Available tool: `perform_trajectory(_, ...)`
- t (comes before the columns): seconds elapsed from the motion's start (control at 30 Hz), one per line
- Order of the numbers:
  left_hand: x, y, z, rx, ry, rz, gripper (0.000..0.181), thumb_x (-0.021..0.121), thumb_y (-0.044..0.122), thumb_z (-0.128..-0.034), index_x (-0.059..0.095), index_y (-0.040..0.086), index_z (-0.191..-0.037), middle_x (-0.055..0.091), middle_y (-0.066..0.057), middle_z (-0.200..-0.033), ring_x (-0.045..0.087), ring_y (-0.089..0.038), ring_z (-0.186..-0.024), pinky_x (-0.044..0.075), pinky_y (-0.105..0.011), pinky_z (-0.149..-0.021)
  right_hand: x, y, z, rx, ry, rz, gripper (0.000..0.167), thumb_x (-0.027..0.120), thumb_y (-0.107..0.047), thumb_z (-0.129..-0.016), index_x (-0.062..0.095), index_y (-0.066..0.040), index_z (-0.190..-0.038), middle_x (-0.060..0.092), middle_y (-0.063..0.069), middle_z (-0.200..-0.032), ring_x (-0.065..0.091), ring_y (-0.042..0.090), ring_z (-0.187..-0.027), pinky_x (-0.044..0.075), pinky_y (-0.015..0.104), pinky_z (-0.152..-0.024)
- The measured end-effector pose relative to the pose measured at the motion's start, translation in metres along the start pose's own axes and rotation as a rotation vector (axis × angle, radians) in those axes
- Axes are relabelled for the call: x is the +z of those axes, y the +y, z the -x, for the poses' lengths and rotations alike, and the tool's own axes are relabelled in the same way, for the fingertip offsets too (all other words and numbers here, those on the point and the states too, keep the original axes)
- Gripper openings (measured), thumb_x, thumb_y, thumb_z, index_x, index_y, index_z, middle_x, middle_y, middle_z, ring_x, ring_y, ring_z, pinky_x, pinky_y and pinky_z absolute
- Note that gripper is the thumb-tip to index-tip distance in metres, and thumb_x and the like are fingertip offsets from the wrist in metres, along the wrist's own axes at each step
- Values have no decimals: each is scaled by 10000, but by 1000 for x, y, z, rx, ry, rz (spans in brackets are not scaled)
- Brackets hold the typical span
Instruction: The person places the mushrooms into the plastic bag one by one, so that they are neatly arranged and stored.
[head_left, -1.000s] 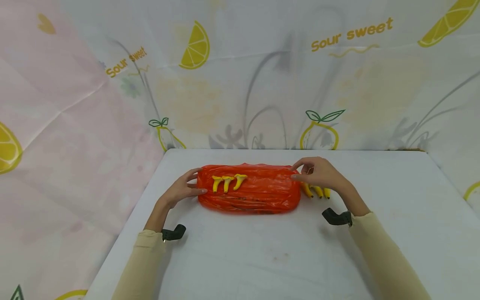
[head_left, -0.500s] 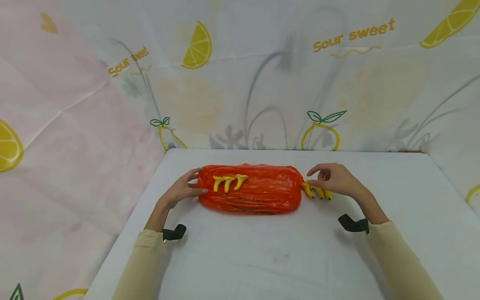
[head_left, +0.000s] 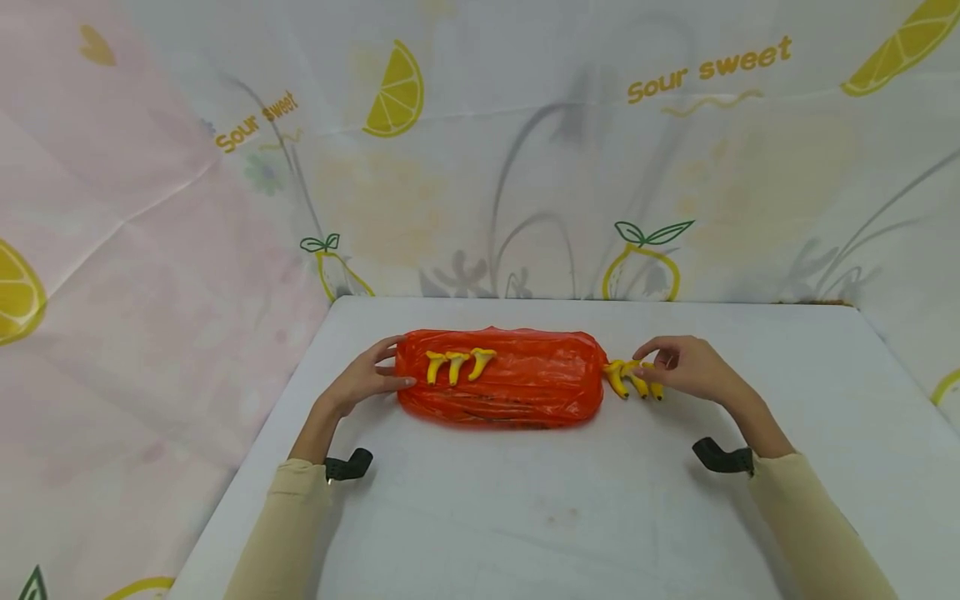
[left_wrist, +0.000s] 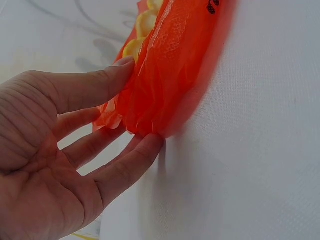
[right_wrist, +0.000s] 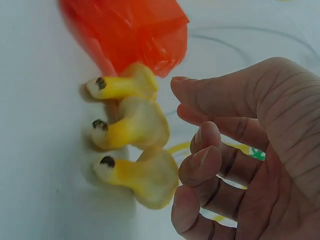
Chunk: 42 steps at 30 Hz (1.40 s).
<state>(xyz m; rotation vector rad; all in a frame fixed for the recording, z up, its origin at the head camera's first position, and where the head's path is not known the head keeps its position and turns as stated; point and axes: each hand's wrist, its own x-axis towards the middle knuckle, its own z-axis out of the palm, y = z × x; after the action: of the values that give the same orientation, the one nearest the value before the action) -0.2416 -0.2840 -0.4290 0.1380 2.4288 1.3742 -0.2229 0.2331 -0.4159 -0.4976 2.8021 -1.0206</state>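
A red plastic bag point(head_left: 540, 375), full and oblong, lies across the white table. Three yellow trumpet-shaped mushrooms point(head_left: 456, 367) lie in a row on its left half. My left hand point(head_left: 360, 385) holds the bag's left end, thumb on the near side and fingers at the far corner. Three more yellow mushrooms point(right_wrist: 140, 125) with dark stem tips lie in a row off the bag's right end. Beside them is my right hand point(head_left: 690, 367), its fingers loosely bent. In the right wrist view a gap separates its fingertips from the mushrooms, and nothing is held.
The white table point(head_left: 480, 517) reaches back to a printed cloth point(head_left: 525, 167) with lemons and lettering. Another stretch of cloth point(head_left: 165, 292), pinkish, hangs along the left side. A dark wrist camera point(head_left: 348, 465) sits on the left wrist, and another camera point(head_left: 722, 457) on the right.
My right hand has left the bag's right end and shifted right and slightly nearer, over the outer mushrooms. The left hand, the bag and the mushrooms stay where they were.
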Motion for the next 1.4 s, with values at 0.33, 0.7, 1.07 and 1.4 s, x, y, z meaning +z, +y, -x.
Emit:
perform_trajectory(0.33,1,3,2,-9,1,2,810,753,199,-879,292,166,-1543,264,-214,-1558,382,-467,-1337,490,-508,-962,2,11,8,61,44,37,270,747,-256,-870,709,-70,-1061,586,0,-765,511,198,-708,428,294,-552)
perform_trajectory(0.7,1,2,1,-3,6,-8,815,756,202,-874,297,170,-1546,270,-212,-1561,387,-465,-1337,481,-523,-967,0,17,12,123,54,56,249,719,-220,-882,696,-50,-1061,561,39,-801,498,217,-706,419,313,-552)
perform_trajectory(1.07,2,3,1,-9,9,-4,809,755,192,-874,301,168,-1543,272,-211,-1559,388,-465,-1336,485,-518,-965,-2,20,14,118,65,133,243,722,-208,-875,682,-58,-1063,536,27,-773,473,195,-651,386,308,-525)
perform_trajectory(1.4,2,4,1,-16,6,-3,795,752,197,-879,309,169,-1539,272,-209,-1554,381,-465,-1335,481,-515,-975,-4,20,17,86,94,150,215,706,-150,-861,667,-59,-1052,552,23,-769,484,187,-626,396,311,-514)
